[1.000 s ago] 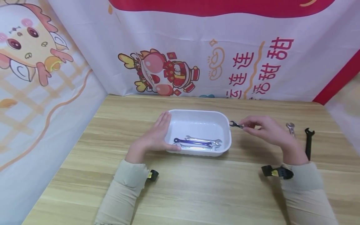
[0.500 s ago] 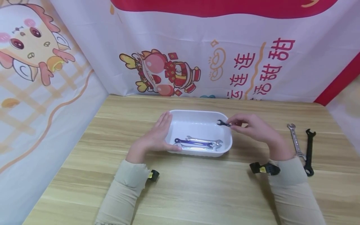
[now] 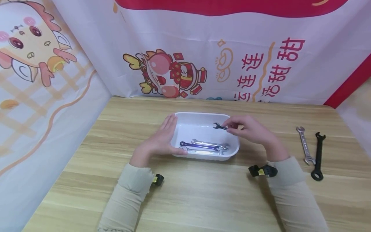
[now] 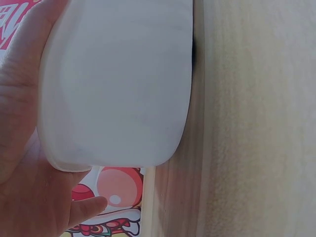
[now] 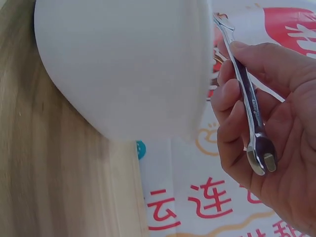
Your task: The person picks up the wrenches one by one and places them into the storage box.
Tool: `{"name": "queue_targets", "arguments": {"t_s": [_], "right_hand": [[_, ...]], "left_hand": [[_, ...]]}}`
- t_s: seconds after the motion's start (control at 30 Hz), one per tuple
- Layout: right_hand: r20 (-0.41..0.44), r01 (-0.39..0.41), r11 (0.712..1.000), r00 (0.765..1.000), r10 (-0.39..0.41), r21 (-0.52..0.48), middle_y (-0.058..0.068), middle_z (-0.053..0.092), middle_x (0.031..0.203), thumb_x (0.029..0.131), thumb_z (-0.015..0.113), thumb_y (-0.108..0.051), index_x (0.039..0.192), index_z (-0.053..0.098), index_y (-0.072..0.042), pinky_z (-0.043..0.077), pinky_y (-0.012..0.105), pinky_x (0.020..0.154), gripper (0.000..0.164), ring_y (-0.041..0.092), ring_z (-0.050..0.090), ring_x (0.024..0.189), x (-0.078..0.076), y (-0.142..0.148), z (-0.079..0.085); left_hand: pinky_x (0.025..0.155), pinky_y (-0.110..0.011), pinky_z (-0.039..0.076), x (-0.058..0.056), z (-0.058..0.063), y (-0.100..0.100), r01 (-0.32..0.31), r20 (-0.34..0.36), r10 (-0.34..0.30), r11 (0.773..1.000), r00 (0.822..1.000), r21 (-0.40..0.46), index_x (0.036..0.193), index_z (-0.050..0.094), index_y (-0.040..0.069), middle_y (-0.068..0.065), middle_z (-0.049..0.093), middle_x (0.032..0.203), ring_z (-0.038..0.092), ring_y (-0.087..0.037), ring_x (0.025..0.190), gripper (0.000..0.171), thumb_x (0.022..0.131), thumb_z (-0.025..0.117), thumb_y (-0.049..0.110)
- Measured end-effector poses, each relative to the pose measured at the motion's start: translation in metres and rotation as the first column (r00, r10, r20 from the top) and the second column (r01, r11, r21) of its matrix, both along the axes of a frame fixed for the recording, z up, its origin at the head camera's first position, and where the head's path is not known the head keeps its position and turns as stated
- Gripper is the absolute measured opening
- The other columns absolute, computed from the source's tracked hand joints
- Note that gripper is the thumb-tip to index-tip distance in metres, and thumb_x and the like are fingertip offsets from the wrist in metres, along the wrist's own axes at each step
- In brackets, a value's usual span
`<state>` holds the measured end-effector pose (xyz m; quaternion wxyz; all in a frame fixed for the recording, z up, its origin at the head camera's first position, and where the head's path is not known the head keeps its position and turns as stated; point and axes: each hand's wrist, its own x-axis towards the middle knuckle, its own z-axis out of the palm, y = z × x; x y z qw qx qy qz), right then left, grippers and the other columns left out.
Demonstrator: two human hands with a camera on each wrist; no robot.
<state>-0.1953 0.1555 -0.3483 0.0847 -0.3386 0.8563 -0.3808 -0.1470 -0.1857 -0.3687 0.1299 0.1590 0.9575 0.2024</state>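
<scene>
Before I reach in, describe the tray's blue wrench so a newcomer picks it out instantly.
Find the wooden table, then the white tray standing in front of the patterned cloth. Inside, along the side nearest the person, the blue wrench lies lengthwise. It alone is blue: silver wrenches lie on either side.

The right grip (image 3: 247,129) moves leftward, bringing its pinched wrench (image 3: 219,126) from right of the white container (image 3: 203,157) to above its interior.
</scene>
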Motion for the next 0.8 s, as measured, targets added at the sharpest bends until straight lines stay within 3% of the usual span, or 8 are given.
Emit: {"name": "queue_targets", "arguments": {"t_s": [0.53,0.8], "right_hand": [[0.022,-0.109,0.994,0.994,0.109,-0.023,0.004,0.072,0.108,0.094,0.067,-0.009,0.116,0.071,-0.011,0.058,0.038,0.083,0.023,0.016,0.064,0.094,-0.009,-0.038,-0.009],[0.041,-0.104,0.994,0.994,0.106,-0.043,0.005,0.072,0.105,0.093,0.068,-0.007,0.114,0.071,-0.011,0.057,0.039,0.084,0.022,0.016,0.063,0.093,-0.012,-0.049,-0.016]], "left_hand": [[0.127,-0.045,0.008,-0.001,0.0,0.0,-0.005,0.0,0.005,1.0,1.0,-0.003,0.159,-0.01,0.011,-0.003,-0.018,0.167,-0.016,-0.021,0.155,0.141,0.066,0.072,0.079],[0.127,-0.045,0.008,0.0,0.0,0.001,-0.004,0.001,0.004,1.0,1.0,-0.011,0.159,-0.011,0.011,-0.001,-0.02,0.167,-0.015,-0.022,0.155,0.142,0.066,0.073,0.078]]}}
